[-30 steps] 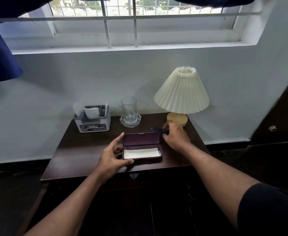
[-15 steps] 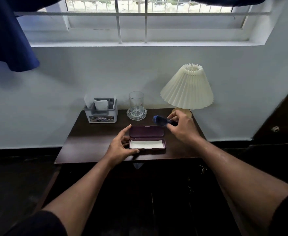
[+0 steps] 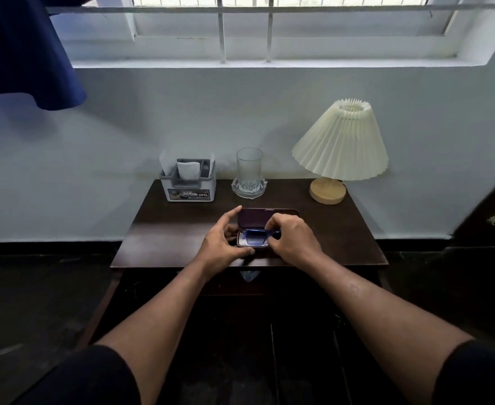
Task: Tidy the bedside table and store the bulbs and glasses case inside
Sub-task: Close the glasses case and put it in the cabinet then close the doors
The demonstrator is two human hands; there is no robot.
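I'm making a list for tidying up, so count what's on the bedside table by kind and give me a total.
Glasses case, open: 1
Blue glasses, held over the case by the right hand: 1
Drinking glass: 1
Glass coaster: 1
Lamp: 1
Tissue box: 1
Total: 6

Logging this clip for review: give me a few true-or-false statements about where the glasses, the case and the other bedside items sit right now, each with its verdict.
1. The glasses case lies open on the table. True.
2. The right hand holds blue glasses over the case's lower half. True.
3. The left hand grips the drinking glass. False: it steadies the case's left end.
4. The lamp stands at the table's left rear. False: right rear.
5. The tissue box stands left of the drinking glass. True.
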